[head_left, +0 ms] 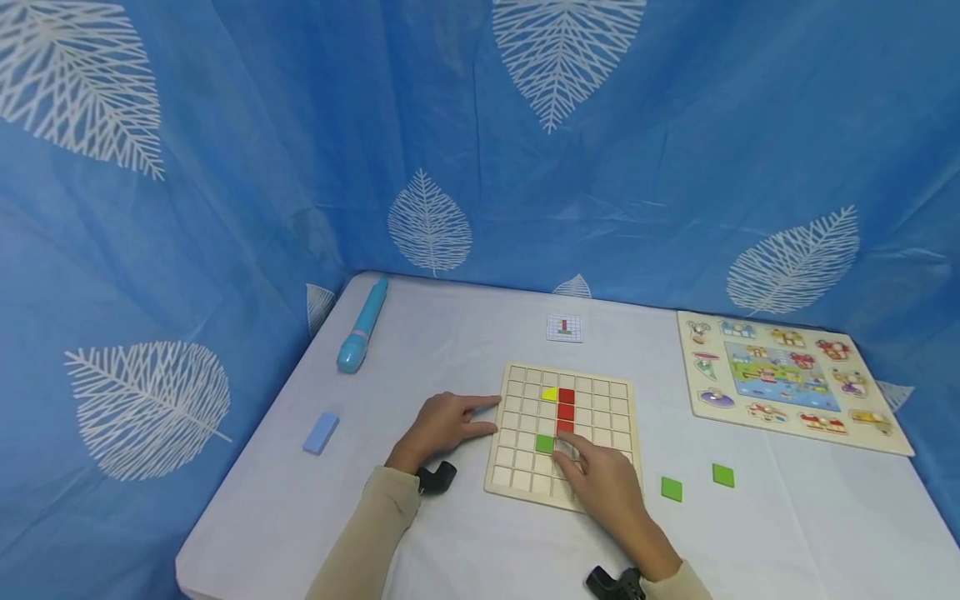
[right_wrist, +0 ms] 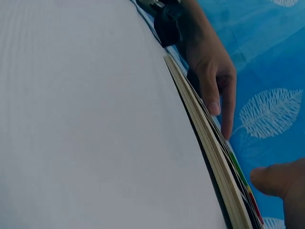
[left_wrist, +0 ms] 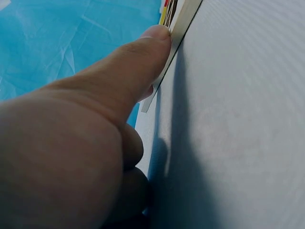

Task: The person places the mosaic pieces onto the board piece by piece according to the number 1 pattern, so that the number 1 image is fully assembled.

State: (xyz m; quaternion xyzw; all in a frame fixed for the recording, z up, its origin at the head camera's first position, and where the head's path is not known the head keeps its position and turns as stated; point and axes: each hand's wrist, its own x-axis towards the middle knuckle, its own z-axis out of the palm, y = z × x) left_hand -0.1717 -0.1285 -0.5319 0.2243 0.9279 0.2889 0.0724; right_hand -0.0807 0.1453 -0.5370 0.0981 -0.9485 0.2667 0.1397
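Observation:
A wooden grid board point(head_left: 522, 481) lies mid-table. Three red square tiles point(head_left: 566, 396) form a column on it, with a rounded yellow piece point(head_left: 551, 393) beside the top one. One green tile point(head_left: 545, 443) sits lower left of the column. My left hand point(head_left: 444, 423) touches the board's left edge with extended index finger and thumb; its other fingers curl under in the left wrist view. Over the board is my right hand point(head_left: 606, 479), index fingertip at the lowest red tile and thumb right of the green tile. Nothing shows between them. The right wrist view shows the thumb point(right_wrist: 274, 179) above the board.
Two loose green tiles point(head_left: 671, 489) lie right of the board. A small pattern card point(head_left: 564, 328) is behind it. At far right rests a picture puzzle board point(head_left: 705, 400); to the left are a blue toy microphone point(head_left: 363, 325) and a blue block point(head_left: 321, 433). Blue curtain point(head_left: 480, 250) borders the table.

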